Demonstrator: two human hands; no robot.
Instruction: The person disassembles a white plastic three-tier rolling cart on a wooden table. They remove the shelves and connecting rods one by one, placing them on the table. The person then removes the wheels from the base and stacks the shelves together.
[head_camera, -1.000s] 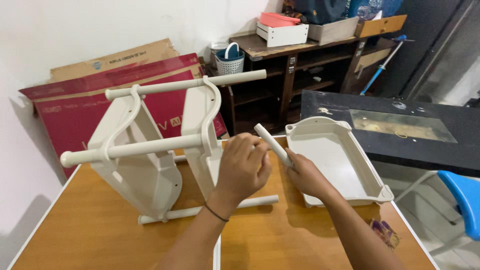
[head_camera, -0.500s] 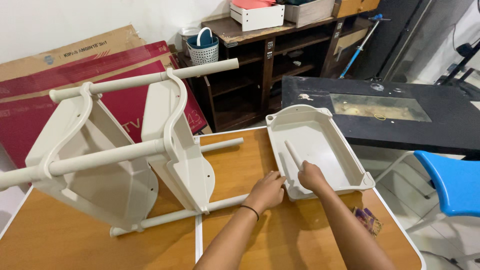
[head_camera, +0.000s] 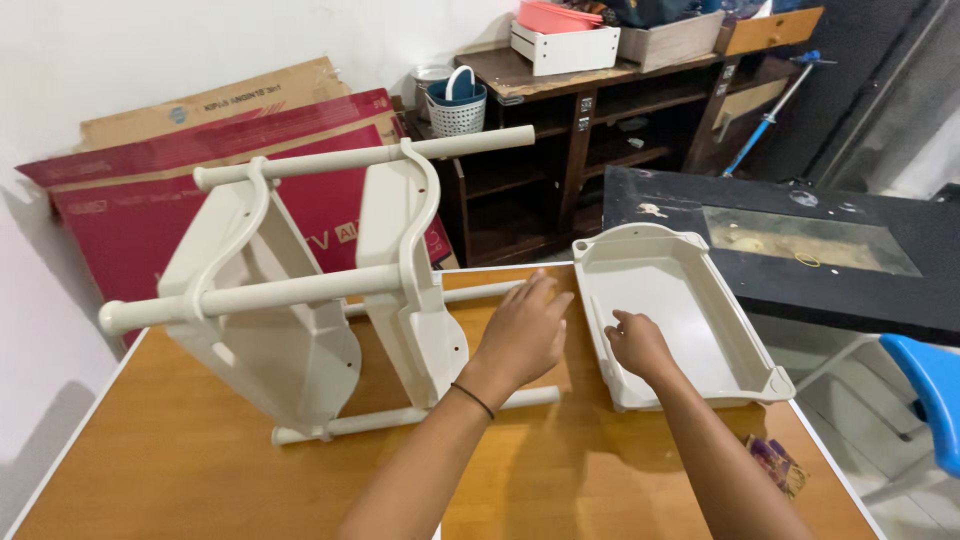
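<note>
A cream plastic rack (head_camera: 300, 300) lies on its side on the orange wooden table (head_camera: 180, 470), two shelf trays joined by round tubes. My left hand (head_camera: 525, 335) hovers flat with nothing in it, just right of the rack's nearer shelf and above a lower tube (head_camera: 400, 418). A loose cream tray (head_camera: 680, 310) sits at the table's right end. My right hand (head_camera: 635, 345) rests with loosely bent fingers on the tray's left wall, holding nothing. A short cream tube (head_camera: 598, 318) appears to lie inside the tray along that wall.
Flat red and brown cardboard boxes (head_camera: 130, 170) lean on the wall behind the rack. A dark wooden shelf unit (head_camera: 600, 110) holds a white basket (head_camera: 456, 105) and boxes. A black table (head_camera: 800, 240) stands right, and a blue chair (head_camera: 930, 390) sits at the right edge.
A second ago my hands held a short cream tube between rack and tray. They brought it down into the tray, and now both hands are empty, the left lifted toward the rack.
</note>
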